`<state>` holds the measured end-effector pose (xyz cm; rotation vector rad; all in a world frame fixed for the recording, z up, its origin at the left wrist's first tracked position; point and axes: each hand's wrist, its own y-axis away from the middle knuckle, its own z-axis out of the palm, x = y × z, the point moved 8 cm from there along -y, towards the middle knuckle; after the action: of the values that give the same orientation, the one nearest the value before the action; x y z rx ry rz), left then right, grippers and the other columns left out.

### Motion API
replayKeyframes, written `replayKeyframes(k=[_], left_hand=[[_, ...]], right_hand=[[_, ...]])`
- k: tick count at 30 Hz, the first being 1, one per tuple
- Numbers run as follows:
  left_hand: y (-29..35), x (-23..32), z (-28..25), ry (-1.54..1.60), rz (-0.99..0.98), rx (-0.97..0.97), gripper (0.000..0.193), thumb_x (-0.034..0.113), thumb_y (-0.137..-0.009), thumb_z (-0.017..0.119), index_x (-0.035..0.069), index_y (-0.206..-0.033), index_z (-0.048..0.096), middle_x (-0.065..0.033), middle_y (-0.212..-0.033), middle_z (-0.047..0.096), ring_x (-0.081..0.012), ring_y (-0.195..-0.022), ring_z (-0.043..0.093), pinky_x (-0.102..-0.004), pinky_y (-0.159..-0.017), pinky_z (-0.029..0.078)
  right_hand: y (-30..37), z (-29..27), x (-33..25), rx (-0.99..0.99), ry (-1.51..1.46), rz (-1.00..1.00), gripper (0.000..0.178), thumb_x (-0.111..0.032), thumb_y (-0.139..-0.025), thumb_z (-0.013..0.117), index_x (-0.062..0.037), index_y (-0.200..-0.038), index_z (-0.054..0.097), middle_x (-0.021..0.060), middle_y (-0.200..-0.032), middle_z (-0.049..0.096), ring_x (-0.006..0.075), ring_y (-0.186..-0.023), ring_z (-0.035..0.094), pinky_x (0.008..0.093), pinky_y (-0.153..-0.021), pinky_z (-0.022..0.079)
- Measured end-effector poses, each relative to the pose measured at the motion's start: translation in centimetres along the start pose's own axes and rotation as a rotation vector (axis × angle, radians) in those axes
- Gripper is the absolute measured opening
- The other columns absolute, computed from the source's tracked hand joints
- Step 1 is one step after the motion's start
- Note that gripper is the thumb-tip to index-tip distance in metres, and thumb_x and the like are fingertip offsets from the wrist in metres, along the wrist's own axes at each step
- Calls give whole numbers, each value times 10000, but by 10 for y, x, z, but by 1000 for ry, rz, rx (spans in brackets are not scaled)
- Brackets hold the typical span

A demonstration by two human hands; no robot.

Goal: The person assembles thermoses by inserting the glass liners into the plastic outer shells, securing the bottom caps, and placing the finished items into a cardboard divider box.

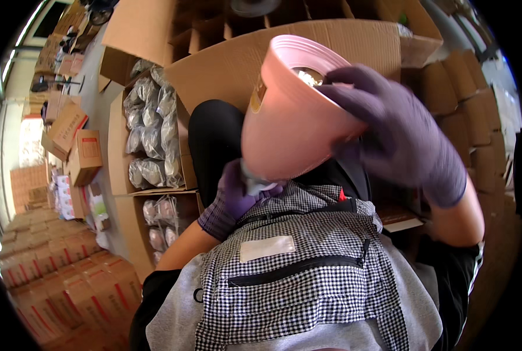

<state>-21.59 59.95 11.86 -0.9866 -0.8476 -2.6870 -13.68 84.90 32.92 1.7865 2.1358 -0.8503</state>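
Note:
A pink flower pot (299,128) is tilted in front of my apron, its wide stepped rim up and away from me. It has a small gold-toned label (258,98) on its left side and something whitish and shiny (309,77) inside. My right hand (398,126), in a purple knit glove, grips the pot at its right side, fingers over the rim and thumb side lower on the wall. My left hand (233,196), gloved alike, is closed at the pot's base around a soft-looking grey-white piece (258,186); its exact kind is unclear.
An open divided carton (284,35) stands ahead, its flap behind the pot. To the left, cartons hold several wrapped items (149,111) and pinkish ones (162,216). Stacked cartons (91,292) fill the lower left; more cartons (474,111) stand at the right.

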Motion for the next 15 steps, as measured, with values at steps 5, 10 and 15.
replayKeyframes(k=[5,10,15], left_hand=[[3,93,27,-1410,238,435,242,181,-978,634,19,-1152,683,-144,-1033,716,-261,-989,717,-404,-846,592],[20,243,95,-1517,1062,209,242,141,-902,695,37,-1116,736,-148,-957,722,-274,-919,705,-373,-835,547],[-58,228,95,-1743,261,-280,446,332,-797,800,58,-1144,742,-114,-1032,723,-286,-947,701,-387,-858,546]], right_hand=[[-89,20,-4,-368,-38,-114,512,-222,-836,808,-68,-1306,675,170,-1247,660,353,-1110,673,434,-990,543],[-112,76,-33,-560,72,-141,536,-247,-764,865,-98,-1253,702,140,-1153,677,361,-1036,670,448,-921,539],[-160,29,20,-493,-315,-171,312,-237,-896,778,-34,-1131,761,130,-1057,755,235,-981,720,367,-903,565]])
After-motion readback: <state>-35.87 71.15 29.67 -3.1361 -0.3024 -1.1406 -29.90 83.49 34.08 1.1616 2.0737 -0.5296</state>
